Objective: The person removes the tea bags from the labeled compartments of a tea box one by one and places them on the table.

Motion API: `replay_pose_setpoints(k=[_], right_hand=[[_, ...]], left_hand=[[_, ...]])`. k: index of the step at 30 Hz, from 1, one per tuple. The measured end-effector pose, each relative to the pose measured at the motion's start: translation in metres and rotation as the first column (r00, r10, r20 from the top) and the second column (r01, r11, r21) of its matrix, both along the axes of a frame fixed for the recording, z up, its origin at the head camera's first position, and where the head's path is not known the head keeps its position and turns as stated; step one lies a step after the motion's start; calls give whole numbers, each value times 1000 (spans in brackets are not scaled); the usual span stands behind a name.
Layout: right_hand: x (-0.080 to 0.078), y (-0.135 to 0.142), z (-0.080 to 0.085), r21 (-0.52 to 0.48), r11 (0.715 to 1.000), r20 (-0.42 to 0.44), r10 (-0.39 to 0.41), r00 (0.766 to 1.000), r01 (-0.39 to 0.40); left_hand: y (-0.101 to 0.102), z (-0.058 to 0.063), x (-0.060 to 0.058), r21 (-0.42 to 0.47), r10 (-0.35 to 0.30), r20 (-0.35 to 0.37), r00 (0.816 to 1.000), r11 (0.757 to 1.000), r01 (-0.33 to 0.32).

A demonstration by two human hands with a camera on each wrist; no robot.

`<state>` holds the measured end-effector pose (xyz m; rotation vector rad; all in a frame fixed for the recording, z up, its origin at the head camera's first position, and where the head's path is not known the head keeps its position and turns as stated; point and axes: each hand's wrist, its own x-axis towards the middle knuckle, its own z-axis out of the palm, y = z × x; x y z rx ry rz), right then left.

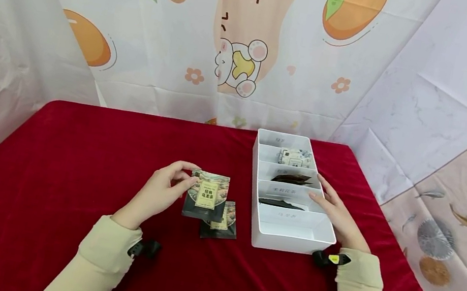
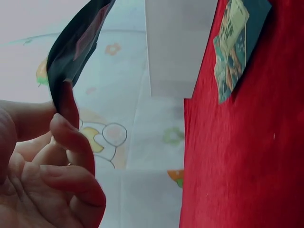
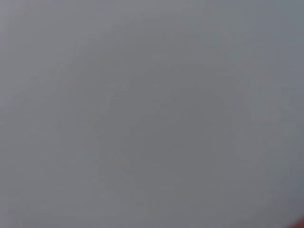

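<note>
In the head view my left hand (image 1: 161,187) pinches a tea bag sachet (image 1: 206,196) by its left upper edge, between thumb and fingers. The packet is dark at the bottom with a yellow label, and overlaps a second, similar sachet (image 1: 225,234) on the red cloth. From the left wrist, the held sachet (image 2: 71,52) appears nearly edge-on, raised over the cloth. My right hand (image 1: 336,211) holds the right wall of a white divided box (image 1: 282,242), thumb over the rim and fingers along the outside. A blurred grey surface fills the right wrist view.
Handwritten labels mark the box's several compartments. White packets (image 1: 295,157) stand in one towards the back, brown packets (image 1: 292,178) in the middle one, and a dark packet (image 1: 280,203) nearer the front. Red cloth (image 1: 88,157) covers the table; a printed curtain (image 1: 159,61) hangs behind.
</note>
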<state>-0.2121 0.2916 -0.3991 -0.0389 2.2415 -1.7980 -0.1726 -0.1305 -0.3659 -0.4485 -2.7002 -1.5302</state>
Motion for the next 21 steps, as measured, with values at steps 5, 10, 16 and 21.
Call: replay_pose_setpoints(k=[5,10,16,21], right_hand=[[1,0,1,17,1000,-2,0,1000,0],[2,1,1,5,1000,7,0,1000,0],[2,1,1,-12,1000,20,10,1000,-10],[1,0,1,4,1000,9,-1,1000,1]], left_hand=[[-13,-4,-8,-25,-4,88,996,1000,6],[-23,-11,-17,-27,18,127,992,1000,-15],[-28,-19,-22,-42,-11,154,988,999,18],[-29,-22,-24,-51,-25,172,985,998,34]])
